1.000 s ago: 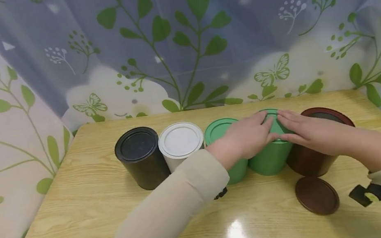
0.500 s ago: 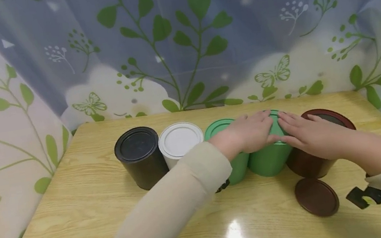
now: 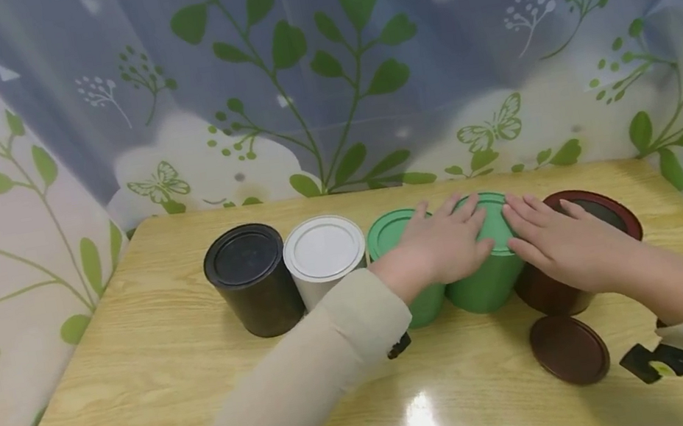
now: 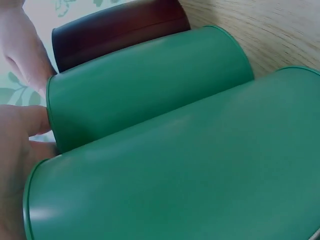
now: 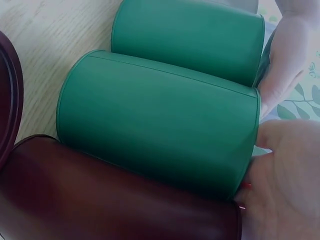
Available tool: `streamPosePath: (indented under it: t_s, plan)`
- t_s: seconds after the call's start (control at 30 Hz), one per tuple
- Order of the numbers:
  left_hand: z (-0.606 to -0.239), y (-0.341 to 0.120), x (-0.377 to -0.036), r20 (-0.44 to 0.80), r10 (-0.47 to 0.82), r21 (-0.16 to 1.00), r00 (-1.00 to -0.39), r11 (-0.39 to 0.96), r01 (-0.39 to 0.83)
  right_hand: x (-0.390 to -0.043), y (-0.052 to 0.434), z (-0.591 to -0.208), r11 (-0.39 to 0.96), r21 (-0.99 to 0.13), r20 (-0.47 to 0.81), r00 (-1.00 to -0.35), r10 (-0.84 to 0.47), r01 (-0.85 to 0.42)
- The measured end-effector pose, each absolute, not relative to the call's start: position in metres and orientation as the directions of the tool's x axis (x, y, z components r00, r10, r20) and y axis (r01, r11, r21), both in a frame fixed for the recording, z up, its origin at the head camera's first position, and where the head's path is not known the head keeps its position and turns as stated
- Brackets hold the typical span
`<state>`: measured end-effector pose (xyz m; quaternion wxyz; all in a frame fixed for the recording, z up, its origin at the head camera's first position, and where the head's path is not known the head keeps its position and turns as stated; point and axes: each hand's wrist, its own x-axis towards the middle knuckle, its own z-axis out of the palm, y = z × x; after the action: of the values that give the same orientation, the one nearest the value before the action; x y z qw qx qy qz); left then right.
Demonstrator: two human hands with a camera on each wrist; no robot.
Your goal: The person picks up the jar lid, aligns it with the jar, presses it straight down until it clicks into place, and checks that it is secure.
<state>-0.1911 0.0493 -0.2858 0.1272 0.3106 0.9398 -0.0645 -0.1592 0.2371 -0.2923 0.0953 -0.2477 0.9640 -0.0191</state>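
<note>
Two green lidded canisters stand side by side in the head view. My left hand (image 3: 443, 245) lies over both of them, fingers straight and spread, its tips on the lid of the right green canister (image 3: 481, 289). Its wrist partly covers the left green canister (image 3: 425, 310). My right hand (image 3: 563, 241) reaches from the right with straight fingers, the tips at the right edge of the same lid. The palm is over the dark brown canister (image 3: 549, 293), whose top is uncovered. A round brown lid (image 3: 569, 350) lies on the table in front of it.
Left of the green pair stand a white canister (image 3: 323, 247) and a black canister (image 3: 245, 256), both lidded. All the canisters form a row near the back of the wooden table (image 3: 129, 395). A leaf-patterned curtain (image 3: 308, 84) hangs behind the table.
My left hand's fingers have spread apart on the green lid. The right hand has shifted slightly right, so the gap between the hands has widened. The canisters and brown lid stay in place.
</note>
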Motion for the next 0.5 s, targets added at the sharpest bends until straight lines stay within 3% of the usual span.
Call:
streamPosePath:
  t_s: [0.5]
  plan:
    - [-0.287, 0.0462, -0.1814, -0.233, 0.515, -0.034, -0.825, 0.843, 0.536, -0.1561, 0.2354, -0.2902, 0.892, -0.11, -0.177, -0.875, -0.451, -0.437]
